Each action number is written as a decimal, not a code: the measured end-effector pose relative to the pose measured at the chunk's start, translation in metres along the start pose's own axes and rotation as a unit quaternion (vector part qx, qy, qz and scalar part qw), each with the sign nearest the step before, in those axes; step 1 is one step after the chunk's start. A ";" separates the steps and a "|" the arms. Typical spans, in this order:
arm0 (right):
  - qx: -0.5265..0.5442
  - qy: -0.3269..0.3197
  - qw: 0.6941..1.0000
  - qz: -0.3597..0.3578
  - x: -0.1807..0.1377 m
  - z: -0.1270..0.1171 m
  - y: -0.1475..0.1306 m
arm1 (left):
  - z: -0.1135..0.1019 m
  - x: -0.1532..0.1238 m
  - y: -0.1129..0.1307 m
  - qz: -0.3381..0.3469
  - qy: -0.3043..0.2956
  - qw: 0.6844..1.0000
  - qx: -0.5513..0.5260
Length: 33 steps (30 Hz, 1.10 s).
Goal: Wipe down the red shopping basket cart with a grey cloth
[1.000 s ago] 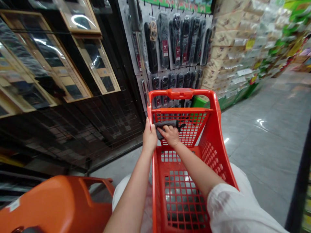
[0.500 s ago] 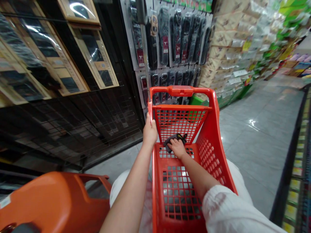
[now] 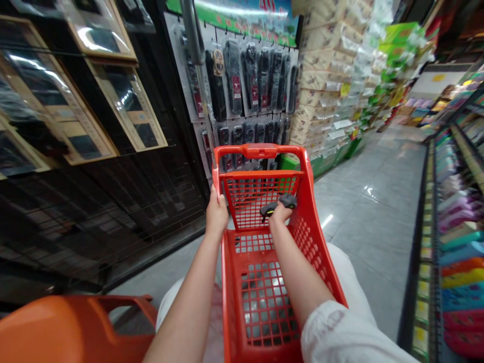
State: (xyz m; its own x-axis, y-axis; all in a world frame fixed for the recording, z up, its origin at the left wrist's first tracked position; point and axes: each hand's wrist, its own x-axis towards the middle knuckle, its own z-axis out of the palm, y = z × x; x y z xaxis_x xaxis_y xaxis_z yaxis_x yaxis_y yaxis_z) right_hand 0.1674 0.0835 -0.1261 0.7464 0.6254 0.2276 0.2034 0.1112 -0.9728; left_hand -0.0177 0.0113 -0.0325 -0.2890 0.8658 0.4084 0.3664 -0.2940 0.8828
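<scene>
A red plastic shopping basket [image 3: 260, 252] with grid walls stands in front of me. My left hand [image 3: 217, 217] is closed around its left rim, near the far corner by the handle. Inside the basket, my right hand [image 3: 280, 216] holds a dark grey item [image 3: 288, 201] with a yellow-green mark. The item sticks out on both sides of the hand, near the far grid wall; its kind is unclear. My right fingers are partly hidden behind it.
Packaged dark goods [image 3: 260, 75] hang on a rack beyond the basket. Boxed goods [image 3: 126, 106] are on a dark display at the left. An orange plastic object [image 3: 75, 327] stands at lower left. Stacked cartons [image 3: 321, 75] line the aisle, with colourful shelf goods [image 3: 459, 267] at right.
My right hand has lifted the dark item from low against the basket's far wall and turned it. My left hand stays on the rim. The view has shifted to the right.
</scene>
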 end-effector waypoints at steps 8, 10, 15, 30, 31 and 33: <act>-0.087 0.047 0.978 -0.184 0.035 -0.022 -0.029 | -0.005 -0.001 0.002 0.020 -0.005 1.000 0.010; -0.118 0.032 0.971 -0.205 0.024 -0.023 -0.009 | -0.005 -0.001 0.003 0.017 -0.003 1.000 0.015; -0.091 0.032 0.981 -0.167 -0.012 -0.019 0.051 | -0.006 -0.002 0.005 0.025 -0.007 1.000 0.018; -0.304 -0.177 0.936 -0.013 -0.092 -0.010 0.062 | -0.007 -0.004 0.006 0.006 -0.004 0.999 0.031; -0.312 -0.209 0.926 -0.036 -0.099 -0.004 0.055 | -0.007 -0.003 0.006 0.002 -0.006 0.999 0.033; -0.326 -0.281 0.896 -0.112 -0.109 0.005 0.041 | -0.006 -0.003 0.005 0.002 -0.007 0.999 0.032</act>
State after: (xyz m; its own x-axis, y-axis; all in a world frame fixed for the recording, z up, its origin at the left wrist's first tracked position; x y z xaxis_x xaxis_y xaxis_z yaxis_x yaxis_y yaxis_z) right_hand 0.0911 0.0243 -0.1913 0.2409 0.9542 0.1775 0.7722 -0.0776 -0.6306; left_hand -0.0204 0.0043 -0.0277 -0.2748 0.8710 0.4072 0.4230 -0.2708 0.8647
